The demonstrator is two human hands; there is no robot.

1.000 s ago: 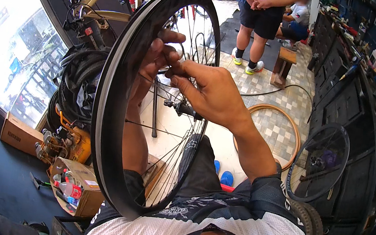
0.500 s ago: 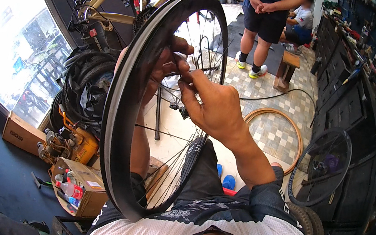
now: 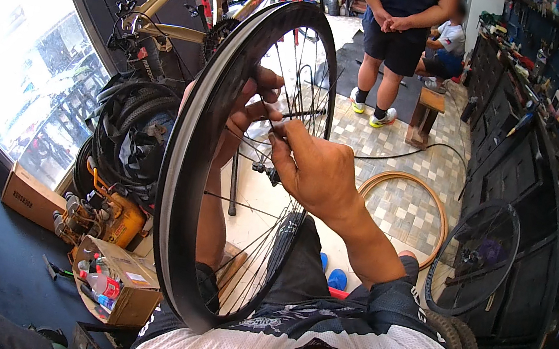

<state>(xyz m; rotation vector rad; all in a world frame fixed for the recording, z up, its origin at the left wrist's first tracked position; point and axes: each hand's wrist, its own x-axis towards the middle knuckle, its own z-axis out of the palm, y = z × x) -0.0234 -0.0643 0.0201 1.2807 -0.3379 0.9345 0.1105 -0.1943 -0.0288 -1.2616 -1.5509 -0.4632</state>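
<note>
A black deep-rimmed bicycle wheel (image 3: 188, 162) stands upright in front of me, its lower rim against my shirt. My left hand (image 3: 252, 103) reaches in from the far side, partly hidden by the rim, with its fingers curled round a thin dark spoke. Close beside those fingers, my right hand (image 3: 322, 177) pinches the same spoke between thumb and forefinger. The hub (image 3: 267, 173) shows just below the pinch. More spokes (image 3: 243, 205) run from it to the rim; some look loose or crossed, but I cannot tell which are fastened.
A gold bike frame (image 3: 171, 31) and a heap of black tyres (image 3: 131, 118) stand left, above an orange machine (image 3: 117, 222) and a cardboard box (image 3: 134, 290) of bottles. Tan hoops (image 3: 444, 230) and another wheel (image 3: 514, 243) are right. One person (image 3: 399, 34) stands ahead; another crouches behind.
The wheel has shifted slightly right and down. My left fingers have opened up a little around the spoke, and my right hand sits slightly lower, still pinching.
</note>
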